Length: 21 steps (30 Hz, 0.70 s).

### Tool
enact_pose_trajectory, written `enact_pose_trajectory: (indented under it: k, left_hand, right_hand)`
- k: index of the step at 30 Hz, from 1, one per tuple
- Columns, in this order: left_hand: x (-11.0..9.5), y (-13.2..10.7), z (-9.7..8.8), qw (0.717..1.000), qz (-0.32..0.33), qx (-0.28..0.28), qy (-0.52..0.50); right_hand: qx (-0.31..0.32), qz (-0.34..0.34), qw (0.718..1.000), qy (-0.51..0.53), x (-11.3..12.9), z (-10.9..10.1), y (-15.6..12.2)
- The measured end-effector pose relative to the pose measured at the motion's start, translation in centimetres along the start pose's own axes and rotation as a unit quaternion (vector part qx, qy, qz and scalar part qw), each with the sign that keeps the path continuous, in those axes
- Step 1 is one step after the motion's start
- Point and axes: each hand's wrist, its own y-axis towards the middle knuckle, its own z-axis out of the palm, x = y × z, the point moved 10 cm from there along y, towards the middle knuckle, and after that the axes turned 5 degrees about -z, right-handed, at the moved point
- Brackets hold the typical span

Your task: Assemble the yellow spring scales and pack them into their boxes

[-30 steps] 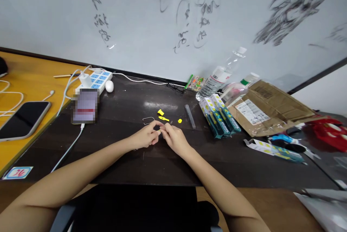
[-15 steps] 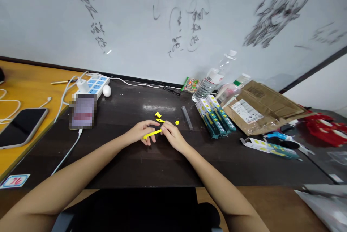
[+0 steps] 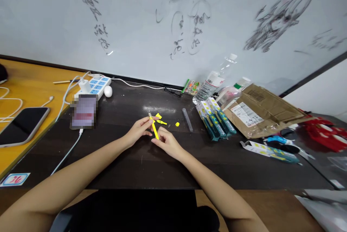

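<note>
Between my two hands is a slim yellow stick [image 3: 154, 129], tilted, with a clear or metallic tip at its upper end. The fingertips of my left hand [image 3: 139, 129] are closed on the stick near that tip. My right hand [image 3: 169, 143] pinches its lower end between thumb and fingers. Just beyond the stick lie a small yellow clip-like piece [image 3: 158, 116], a thin yellow piece [image 3: 162, 122] and a round yellow cap [image 3: 177, 124]. Farther right on the dark table lies a clear grey tube [image 3: 187, 120].
Slim cardboard boxes [image 3: 213, 121], a water bottle [image 3: 210, 83] and a brown parcel [image 3: 260, 109] stand right. An opened box [image 3: 271, 151] and scissors [image 3: 291, 143] lie nearer. At left are a phone [image 3: 84, 112] on a cable and a power strip [image 3: 98, 85].
The yellow stick has turned from nearly level to steep, its tip now pointing away from me. My left fingers have closed on its upper part; my right hand has moved to its lower end.
</note>
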Motion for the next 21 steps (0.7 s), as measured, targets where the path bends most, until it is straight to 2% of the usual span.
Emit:
enact_pose_trajectory:
  k: [4,8,14,21]
  left_hand:
    - [-0.1,-0.2,0.6,0.999,-0.002,0.023,-0.044]
    - [-0.6,0.0,-0.3,0.998,0.017,0.003,-0.065]
    - [-1.9,0.1,-1.9,0.992,0.054,-0.035,-0.108]
    - [-3.4,-0.4,-2.3,0.985,0.101,-0.060,-0.123]
  right_hand:
    - [0.026,0.013,1.000,-0.009,-0.3,1.1,-0.2]
    - [0.040,0.066,0.997,0.005,-1.4,1.4,-0.5]
    - [0.036,0.057,0.997,-0.024,-1.3,1.0,-0.4]
    - [0.077,0.044,0.995,-0.055,-0.6,1.3,-0.5]
